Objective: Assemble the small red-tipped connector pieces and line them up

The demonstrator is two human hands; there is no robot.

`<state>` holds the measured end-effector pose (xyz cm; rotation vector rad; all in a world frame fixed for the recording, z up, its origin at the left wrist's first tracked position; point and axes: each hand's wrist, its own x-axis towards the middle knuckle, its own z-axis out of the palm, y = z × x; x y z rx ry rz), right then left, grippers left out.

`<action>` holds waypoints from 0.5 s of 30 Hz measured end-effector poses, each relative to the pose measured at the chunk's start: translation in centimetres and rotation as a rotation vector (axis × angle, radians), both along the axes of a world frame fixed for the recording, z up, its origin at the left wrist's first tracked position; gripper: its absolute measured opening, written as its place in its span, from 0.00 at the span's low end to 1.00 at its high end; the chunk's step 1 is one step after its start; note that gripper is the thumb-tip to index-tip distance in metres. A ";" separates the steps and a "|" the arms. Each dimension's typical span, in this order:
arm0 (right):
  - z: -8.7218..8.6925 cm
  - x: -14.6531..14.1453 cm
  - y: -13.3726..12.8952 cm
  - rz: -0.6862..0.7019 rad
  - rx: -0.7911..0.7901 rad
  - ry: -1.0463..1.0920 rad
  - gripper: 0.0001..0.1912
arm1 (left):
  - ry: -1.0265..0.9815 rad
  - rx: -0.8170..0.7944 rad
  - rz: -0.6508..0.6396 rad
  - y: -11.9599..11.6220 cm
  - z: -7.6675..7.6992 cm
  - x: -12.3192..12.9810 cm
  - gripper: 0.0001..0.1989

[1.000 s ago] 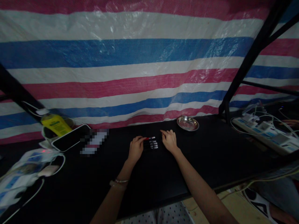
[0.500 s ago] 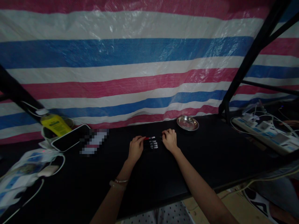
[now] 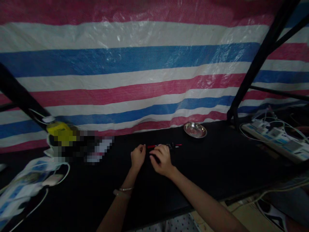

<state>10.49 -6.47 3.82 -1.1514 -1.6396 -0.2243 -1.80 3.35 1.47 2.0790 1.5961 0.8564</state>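
My left hand [image 3: 138, 158] is closed on the black table top, its fingertips at the left end of a thin red pen [image 3: 151, 146]. Just to the right, my right hand [image 3: 163, 160] bends over the pen's other part, thumb apart from the curled fingers. Nothing can be made out in the dark gap between them. Beyond its knuckles lie small dark pieces with silver parts and a thin red tip [image 3: 179, 145]. What lies under my right hand is hidden.
A shiny round metal dish [image 3: 195, 130] sits near the striped sheet at the back. On the left are a yellow bottle [image 3: 62, 129], a blurred-out patch and a power strip [image 3: 21, 183] with white cables. Another loaded power strip [image 3: 272, 137] is at the right.
My right hand has moved left and toward me, covering the silver-ended pens. More of the red pen shows beside my left hand. Dark pieces with a red tip now show on the right.
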 end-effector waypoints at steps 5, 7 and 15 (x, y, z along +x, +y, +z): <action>-1.4 -7.5 -1.9 0.441 0.101 -0.386 0.15 | 0.011 -0.042 -0.008 0.6 -0.4 -0.2 0.18; -2.0 -9.5 -2.0 0.532 0.045 -0.493 0.18 | -0.024 -0.047 -0.021 0.7 -0.4 -0.4 0.18; -2.1 -12.0 0.4 0.557 -0.117 -0.576 0.16 | -0.138 -0.080 -0.085 1.0 0.1 -0.9 0.18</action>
